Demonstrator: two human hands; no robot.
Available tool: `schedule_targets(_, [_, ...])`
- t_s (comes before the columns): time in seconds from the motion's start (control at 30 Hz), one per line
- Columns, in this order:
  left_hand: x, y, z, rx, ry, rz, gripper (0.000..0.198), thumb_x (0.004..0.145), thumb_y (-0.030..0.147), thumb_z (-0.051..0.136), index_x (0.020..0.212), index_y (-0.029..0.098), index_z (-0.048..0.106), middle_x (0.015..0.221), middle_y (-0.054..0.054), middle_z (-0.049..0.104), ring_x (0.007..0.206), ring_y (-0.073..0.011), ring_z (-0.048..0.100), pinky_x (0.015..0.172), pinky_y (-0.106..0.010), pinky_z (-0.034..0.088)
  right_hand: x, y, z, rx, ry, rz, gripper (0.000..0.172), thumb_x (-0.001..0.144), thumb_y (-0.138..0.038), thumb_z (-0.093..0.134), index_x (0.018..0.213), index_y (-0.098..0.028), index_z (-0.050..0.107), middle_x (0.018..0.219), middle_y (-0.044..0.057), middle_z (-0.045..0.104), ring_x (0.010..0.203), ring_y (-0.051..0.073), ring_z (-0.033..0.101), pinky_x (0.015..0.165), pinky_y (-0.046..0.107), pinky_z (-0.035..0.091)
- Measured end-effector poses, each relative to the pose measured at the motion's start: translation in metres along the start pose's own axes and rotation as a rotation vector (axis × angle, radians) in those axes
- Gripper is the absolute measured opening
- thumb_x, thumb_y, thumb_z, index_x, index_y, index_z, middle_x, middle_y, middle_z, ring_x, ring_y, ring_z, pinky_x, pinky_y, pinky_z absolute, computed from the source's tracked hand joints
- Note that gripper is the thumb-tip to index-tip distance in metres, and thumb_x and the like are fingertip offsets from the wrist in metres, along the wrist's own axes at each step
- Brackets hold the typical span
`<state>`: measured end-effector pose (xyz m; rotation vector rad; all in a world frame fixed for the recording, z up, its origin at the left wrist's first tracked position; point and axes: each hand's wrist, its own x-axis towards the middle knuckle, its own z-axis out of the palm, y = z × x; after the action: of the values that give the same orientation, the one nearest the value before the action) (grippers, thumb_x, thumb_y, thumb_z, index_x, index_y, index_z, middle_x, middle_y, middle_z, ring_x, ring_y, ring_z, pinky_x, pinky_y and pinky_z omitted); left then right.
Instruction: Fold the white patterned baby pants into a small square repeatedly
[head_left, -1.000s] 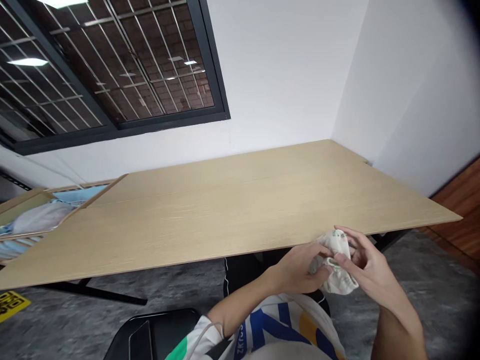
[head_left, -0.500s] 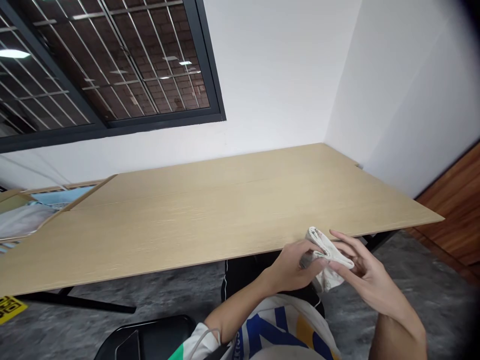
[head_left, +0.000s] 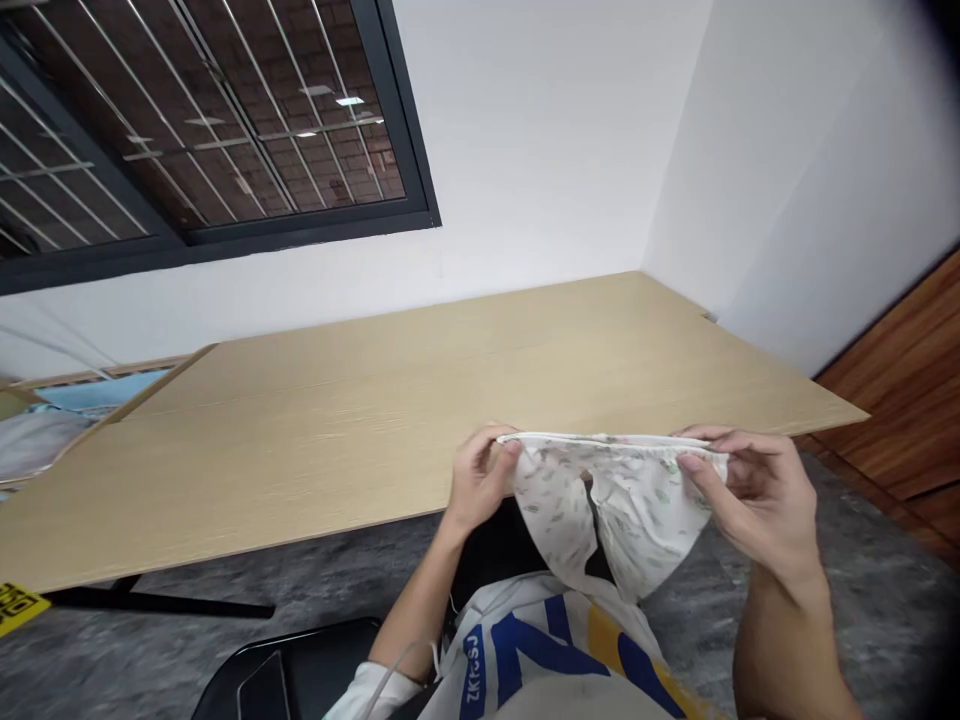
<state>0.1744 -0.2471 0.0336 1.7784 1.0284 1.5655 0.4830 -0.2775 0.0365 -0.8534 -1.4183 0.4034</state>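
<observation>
The left hand [head_left: 480,484] and right hand [head_left: 766,497] pinch opposite ends of the gathered waistband of small white cloth pants with a leaf print [head_left: 641,505], apparently to keep the band taut while both legs hang loose. The pants are before the torso, at the near edge of the pale wood-grain table [head_left: 360,410]. Far left, a wooden-railed, crib-like container [head_left: 163,386] holds light-blue fabric [head_left: 105,389] and a crumpled whitish cloth [head_left: 39,440].

The cloth [head_left: 649,520] at the tan table's [head_left: 405,400] edge is white with little greenish leafy spots. Below the table, the floor [head_left: 337,570] is streaky grey.
</observation>
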Motion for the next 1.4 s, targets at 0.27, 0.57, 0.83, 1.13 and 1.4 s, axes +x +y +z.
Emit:
schedule_targets(0.27, [0.026, 0.012, -0.081, 0.302, 0.131, 0.345, 0.010, 0.100, 0.028, 0.061, 0.109, 0.025, 0.062, 0.097, -0.003, 0.067, 0.087, -0.0156, 0.067, 0.075, -0.028, 0.054, 0.067, -0.004, 0.026, -0.207, -0.425, -0.365, 0.021, 0.099, -0.014, 0.058, 0.109, -0.028, 0.070, 0.116, 0.008, 0.073, 0.104, 0.024, 0.072, 0.080, 0.036, 0.060])
schedule_targets(0.57, [0.066, -0.006, -0.133, 0.996, -0.181, 0.250, 0.028, 0.103, 0.020, 0.039, 0.111, 0.027, 0.065, 0.106, -0.007, 0.067, 0.095, -0.0259, 0.058, 0.090, -0.041, 0.047, 0.113, 0.044, 0.111, -0.495, -0.652, -0.513, 0.030, 0.103, -0.015, 0.046, 0.116, -0.018, 0.073, 0.116, 0.014, 0.072, 0.104, 0.030, 0.061, 0.092, 0.048, 0.051])
schedule_targets(0.83, [0.090, -0.092, -0.126, 1.223, -0.389, -0.076, 0.033, 0.106, 0.032, 0.035, 0.126, 0.020, 0.059, 0.130, -0.014, 0.064, 0.117, -0.0298, 0.058, 0.109, -0.047, 0.042, 0.132, 0.123, 0.184, -0.792, -0.902, -0.440, 0.030, 0.105, -0.017, 0.043, 0.113, -0.011, 0.072, 0.119, 0.017, 0.071, 0.110, 0.030, 0.061, 0.100, 0.044, 0.045])
schedule_targets(1.13, [0.112, -0.160, -0.125, 1.278, -0.442, -0.282, 0.042, 0.102, 0.042, 0.043, 0.136, 0.018, 0.055, 0.142, -0.016, 0.060, 0.127, -0.0344, 0.057, 0.110, -0.048, 0.041, 0.137, 0.190, 0.241, -0.857, -1.033, -0.361, 0.025, 0.099, -0.012, 0.049, 0.113, -0.010, 0.070, 0.124, 0.020, 0.068, 0.117, 0.031, 0.062, 0.100, 0.040, 0.047])
schedule_targets(1.4, [0.146, -0.203, -0.128, 1.260, -0.391, -0.415, 0.055, 0.100, 0.043, 0.044, 0.148, 0.016, 0.046, 0.156, -0.019, 0.051, 0.141, -0.0392, 0.046, 0.117, -0.053, 0.034, 0.159, 0.238, 0.285, -0.854, -1.018, -0.292, 0.028, 0.101, -0.012, 0.046, 0.119, -0.011, 0.067, 0.129, 0.020, 0.066, 0.117, 0.030, 0.062, 0.099, 0.040, 0.048])
